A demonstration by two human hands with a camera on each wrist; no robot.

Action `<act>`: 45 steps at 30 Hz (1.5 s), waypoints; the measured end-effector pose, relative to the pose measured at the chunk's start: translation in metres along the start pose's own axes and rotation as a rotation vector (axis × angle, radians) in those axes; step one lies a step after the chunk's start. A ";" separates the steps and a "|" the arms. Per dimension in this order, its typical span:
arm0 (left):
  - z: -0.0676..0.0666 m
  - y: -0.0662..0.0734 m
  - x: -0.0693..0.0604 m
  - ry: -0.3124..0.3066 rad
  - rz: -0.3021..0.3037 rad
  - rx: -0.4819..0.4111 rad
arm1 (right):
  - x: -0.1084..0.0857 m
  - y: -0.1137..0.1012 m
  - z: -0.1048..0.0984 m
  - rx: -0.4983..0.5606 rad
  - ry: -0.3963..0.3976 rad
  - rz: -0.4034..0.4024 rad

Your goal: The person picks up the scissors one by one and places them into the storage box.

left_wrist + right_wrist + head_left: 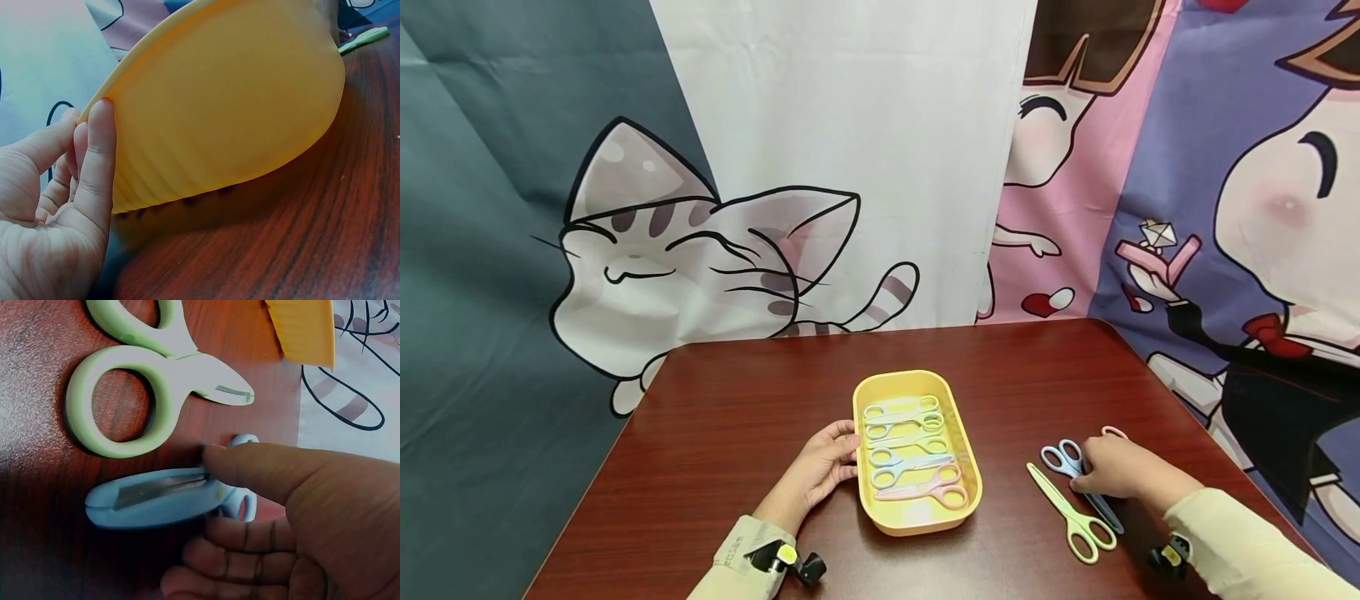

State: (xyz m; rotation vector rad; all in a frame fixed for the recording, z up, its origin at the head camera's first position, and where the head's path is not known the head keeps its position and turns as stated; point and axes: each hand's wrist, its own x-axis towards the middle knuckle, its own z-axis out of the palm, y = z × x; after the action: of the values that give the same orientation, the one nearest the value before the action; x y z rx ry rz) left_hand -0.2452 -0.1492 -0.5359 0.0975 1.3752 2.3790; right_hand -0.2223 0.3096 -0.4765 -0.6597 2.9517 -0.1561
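Observation:
My left hand (822, 467) grips the left rim of a yellow tray (968, 467), thumb and fingers pinching its edge (219, 106) in the left wrist view. Several pastel scissors lie crosswise inside it, with pink scissors (942, 487) nearest me. To the right, my right hand (1120, 468) is over blue scissors (1062, 458); in the right wrist view its thumb lies on one side of the blue scissors (156, 499), near the pivot, and curled fingers on the other. Green scissors (1078, 523) lie just left of them. A pink handle (1112, 432) shows behind the right hand, the rest hidden.
The reddish-brown table (737, 400) runs back to a cloth backdrop (850, 100) printed with a cat and cartoon figures. Bare tabletop lies between the tray and the green scissors. Both wrists wear small cameras over light sleeves.

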 end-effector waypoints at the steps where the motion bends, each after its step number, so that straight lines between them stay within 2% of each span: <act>1: 0.000 0.000 0.000 -0.004 0.000 0.002 | 0.000 0.000 0.001 0.007 0.005 0.006; 8: 0.000 0.000 0.000 0.025 -0.014 0.007 | -0.001 0.002 0.005 0.047 0.040 0.017; 12: 0.000 0.000 0.000 0.015 -0.014 0.010 | 0.001 0.001 0.004 0.048 0.050 0.003; 15: -0.001 -0.001 0.000 0.016 -0.014 0.009 | 0.005 0.001 0.001 0.072 0.040 0.021; 19: -0.001 -0.002 0.000 0.027 -0.014 0.017 | 0.017 -0.001 -0.011 0.131 0.014 0.060; 27: -0.001 -0.003 0.001 0.024 -0.012 0.024 | 0.051 -0.024 -0.046 0.180 0.023 0.016; 32: -0.003 -0.001 0.000 0.027 -0.013 0.017 | 0.080 -0.047 -0.059 0.186 0.059 -0.054; 39: -0.002 0.000 -0.001 0.017 -0.020 0.001 | 0.116 -0.094 -0.066 0.164 0.102 -0.249; 42: -0.002 0.000 0.000 0.013 -0.015 0.003 | 0.127 -0.113 -0.066 0.146 0.098 -0.331; 45: -0.001 0.000 0.000 0.012 -0.018 0.002 | 0.137 -0.130 -0.063 0.117 0.061 -0.375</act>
State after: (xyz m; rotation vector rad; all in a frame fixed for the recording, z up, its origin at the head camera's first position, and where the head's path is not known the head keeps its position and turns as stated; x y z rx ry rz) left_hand -0.2455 -0.1505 -0.5365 0.0718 1.3780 2.3674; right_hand -0.2989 0.1383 -0.4102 -1.2026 2.8141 -0.3824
